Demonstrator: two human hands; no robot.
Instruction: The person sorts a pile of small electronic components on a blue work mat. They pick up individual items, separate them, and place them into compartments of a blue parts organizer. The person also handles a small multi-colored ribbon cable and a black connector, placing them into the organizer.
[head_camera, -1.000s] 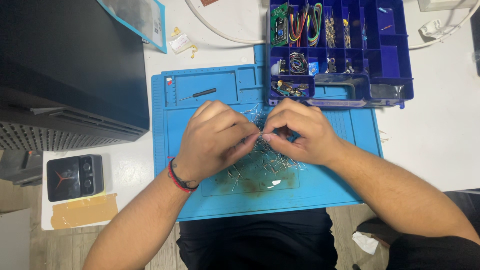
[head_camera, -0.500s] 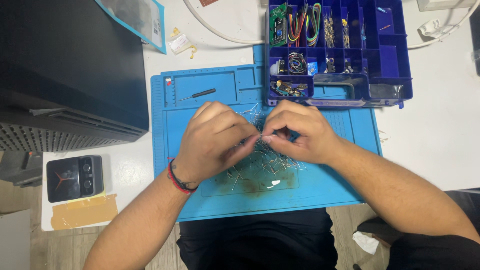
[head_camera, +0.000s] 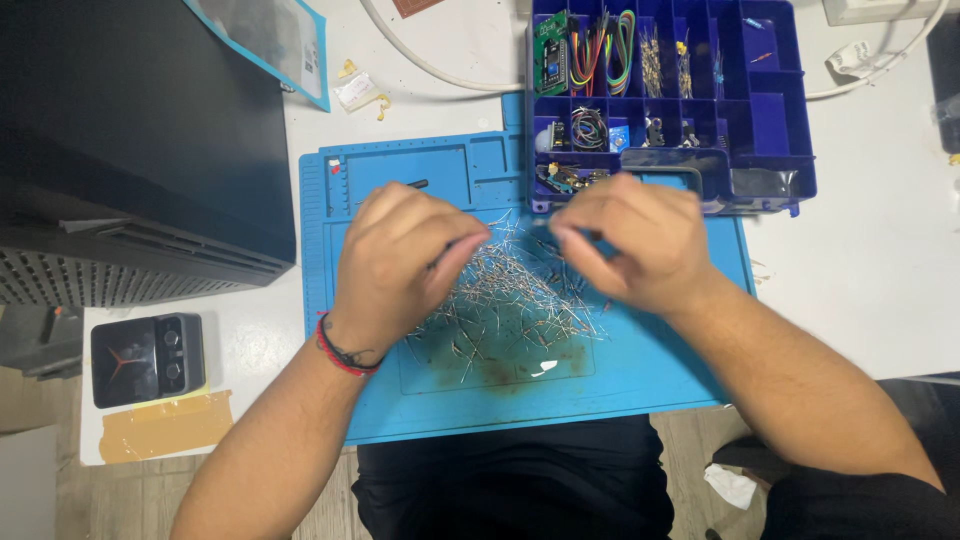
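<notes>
Both hands hover above wire-lead pile.

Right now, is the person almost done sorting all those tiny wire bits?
Probably not. A big pile of wire-legged parts lies loose on the blue mat. The left hand and right hand hover over it, fingertips pinched as if picking pieces; what they grip is too small to tell. Some compartments of the blue organizer box already hold parts, others look empty.

Can't see what's pinched under the left hand fingertips; right hand is blurry, its fingers covering the organizer box front edge.
</notes>
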